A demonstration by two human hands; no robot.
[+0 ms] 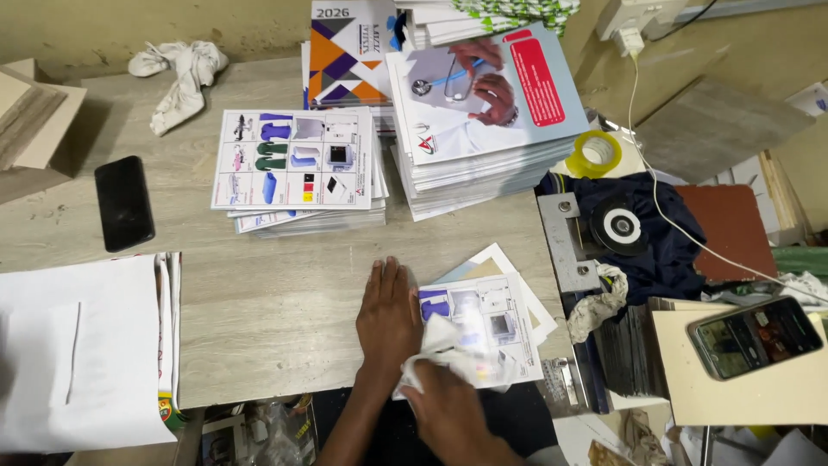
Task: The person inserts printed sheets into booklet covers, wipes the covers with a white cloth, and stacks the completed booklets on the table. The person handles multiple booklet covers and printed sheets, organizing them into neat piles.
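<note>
The left hand [390, 315] lies flat on the wooden table [259, 302] with its fingers straight and close together, pointing away from the person. It holds nothing. Its thumb side touches the edge of a printed sheet [483, 332] and seems to press it down. The right hand [453, 414] is lower, near the table's front edge. It is closed around a crumpled white cloth [448, 345], and the cloth rests on top of the printed sheet.

The printed sheet is white with small pictures of blue and grey things in rows. It lies at a slant near the front edge of the table, just to the right of the left hand. Under it are a few more sheets [496, 259], and their corners poke out at the top.

Farther back on the table is a stack of the same kind of picture sheets [297, 164]. Beside it on the right is a taller pile of booklets [483, 112] with a grey cover showing hands and a stethoscope. Behind those is a booklet with orange and purple shapes [345, 56].

A black phone [123, 203] lies on the left, well apart from the hands. A white rag [177, 73] sits in the far left corner. A roll of yellow tape [595, 154] is to the right of the tall pile. Another phone [757, 335], with its screen lit, lies on a board at the right
</note>
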